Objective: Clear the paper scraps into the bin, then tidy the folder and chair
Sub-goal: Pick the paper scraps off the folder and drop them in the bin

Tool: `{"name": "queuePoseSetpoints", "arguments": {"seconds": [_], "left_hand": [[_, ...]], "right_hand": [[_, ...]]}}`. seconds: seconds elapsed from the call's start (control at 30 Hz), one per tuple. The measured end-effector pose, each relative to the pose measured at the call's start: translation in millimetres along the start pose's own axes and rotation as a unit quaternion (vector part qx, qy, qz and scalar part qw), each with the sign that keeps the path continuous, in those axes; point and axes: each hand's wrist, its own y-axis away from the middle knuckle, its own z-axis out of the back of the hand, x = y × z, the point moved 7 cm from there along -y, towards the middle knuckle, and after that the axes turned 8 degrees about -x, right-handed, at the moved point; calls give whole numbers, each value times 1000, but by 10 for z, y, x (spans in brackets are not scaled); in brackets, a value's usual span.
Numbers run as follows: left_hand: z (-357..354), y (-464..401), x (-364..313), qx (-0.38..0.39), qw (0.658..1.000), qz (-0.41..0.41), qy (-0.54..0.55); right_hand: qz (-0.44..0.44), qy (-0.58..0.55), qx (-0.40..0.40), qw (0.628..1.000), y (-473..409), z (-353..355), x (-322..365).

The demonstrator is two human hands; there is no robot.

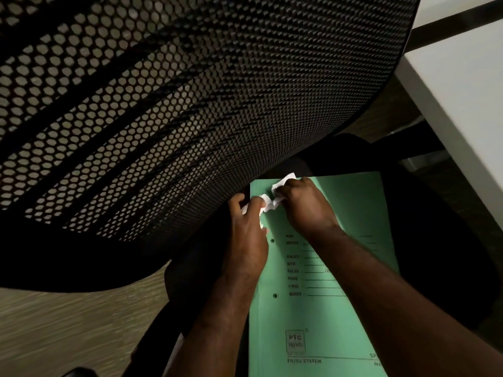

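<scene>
Paper scraps (273,198), white and crumpled, are seen from the head camera at the far end of a green folder (321,308), pinched from both sides. The left hand (249,227) is curled round the scraps at their left, thumb and fingers closed on the paper; the right hand (302,202) is clenched on them from the right, knuckles up. A loose corner of paper is left sticking out above the right hand. The folder is laid flat on the black seat (441,240) of a chair and is printed with form lines, two punched holes and a "PTC" box. The chair's black mesh backrest (177,104) is spread across most of the view. A white desk edge (462,104) is seen at right, and pale carpeted floor (68,327) at lower left.
</scene>
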Motion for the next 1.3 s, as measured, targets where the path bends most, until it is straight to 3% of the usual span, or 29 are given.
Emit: {"name": "queuePoseSetpoints", "arguments": {"seconds": [0.1, 0.23, 0.4, 0.57, 0.83, 1.1, 1.3], "left_hand": [[-129, 2, -13, 68, 997, 2, 20], [-206, -84, 35, 89, 996, 15, -8], [-69, -60, 237, 10, 996, 88, 27], [-83, 16, 515, 7, 973, 194, 126], [-184, 162, 704, -49, 920, 304, 242], [-327, 107, 690, -54, 862, 349, 365], [-288, -48, 813, -116, 860, 365, 338]], "right_hand": [[-14, -11, -17, 1000, 224, 50, -23], [-97, -68, -32, 992, 408, 99, -162], [-31, -85, 36, 995, 147, 98, -23], [-15, -62, 93, 994, -19, 15, -19], [-52, -96, -14, 994, 151, -19, -54], [-65, -104, -13, 992, 417, -22, 0], [-103, -120, -32, 987, 687, -4, -11]]}}
